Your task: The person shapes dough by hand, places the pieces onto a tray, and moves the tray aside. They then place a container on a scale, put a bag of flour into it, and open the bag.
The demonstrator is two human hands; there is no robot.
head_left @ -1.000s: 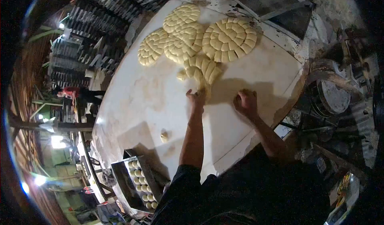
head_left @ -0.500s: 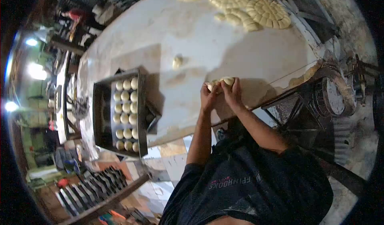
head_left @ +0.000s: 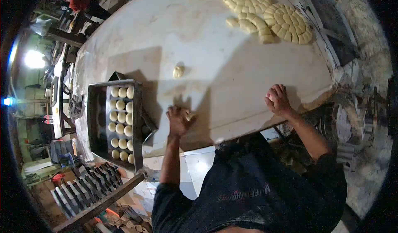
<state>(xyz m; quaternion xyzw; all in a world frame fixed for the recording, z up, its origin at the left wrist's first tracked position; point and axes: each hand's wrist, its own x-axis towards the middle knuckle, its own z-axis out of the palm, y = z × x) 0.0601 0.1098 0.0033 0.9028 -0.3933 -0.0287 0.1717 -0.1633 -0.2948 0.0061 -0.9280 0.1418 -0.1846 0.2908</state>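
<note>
My left hand [head_left: 178,122] is low over the table, palm down with its fingers spread. A small piece of dough [head_left: 190,116] shows right beside its thumb and is partly hidden by the hand. Further right, near the table's front edge, my right hand [head_left: 278,100] is curled down on the surface with its fingers close together. What lies under those curled fingers is hidden. Ahead of my left hand, a lone lump of dough [head_left: 178,71] rests on the table.
To the left stands a deep metal tray [head_left: 138,125] with rows of round dough balls [head_left: 121,117]. At the far right of the table [head_left: 137,30] lie flat dough rounds [head_left: 288,24] cut into pieces. Stacked metal pans [head_left: 85,189] sit below at the left.
My hands were together over a piece of dough and have come apart. The left has moved left towards the tray, the right to the right along the table.
</note>
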